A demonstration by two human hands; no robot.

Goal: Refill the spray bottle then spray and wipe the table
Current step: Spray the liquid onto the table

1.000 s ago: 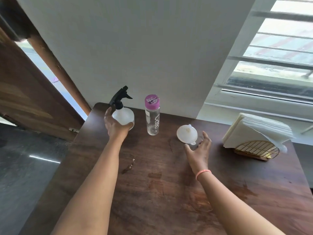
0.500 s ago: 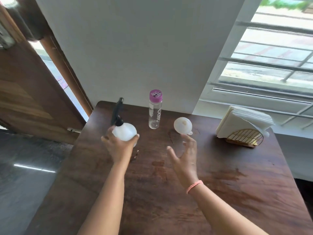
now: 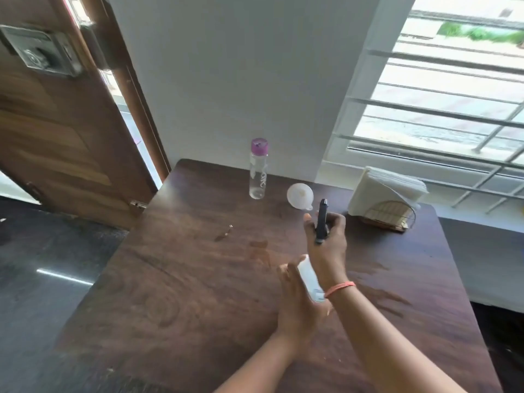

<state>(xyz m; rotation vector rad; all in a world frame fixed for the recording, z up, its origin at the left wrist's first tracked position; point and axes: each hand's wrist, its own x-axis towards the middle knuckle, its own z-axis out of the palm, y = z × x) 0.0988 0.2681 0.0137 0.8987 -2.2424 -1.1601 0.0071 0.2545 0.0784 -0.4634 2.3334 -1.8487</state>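
While the left hand (image 3: 297,304) wrapped its fingers around the white body of the spray bottle (image 3: 309,276) above the middle of the dark wooden worktop (image 3: 175,279), the right hand (image 3: 329,245) closed its fingers on the bottle's black trigger head (image 3: 321,219); the purple-capped water bottle (image 3: 258,169) stood upright near the wall; the white funnel (image 3: 300,195) lay just beside it; the napkin holder (image 3: 385,199) sat further right.

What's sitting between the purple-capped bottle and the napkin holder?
In the head view, the white funnel lies between the water bottle and the napkin holder.
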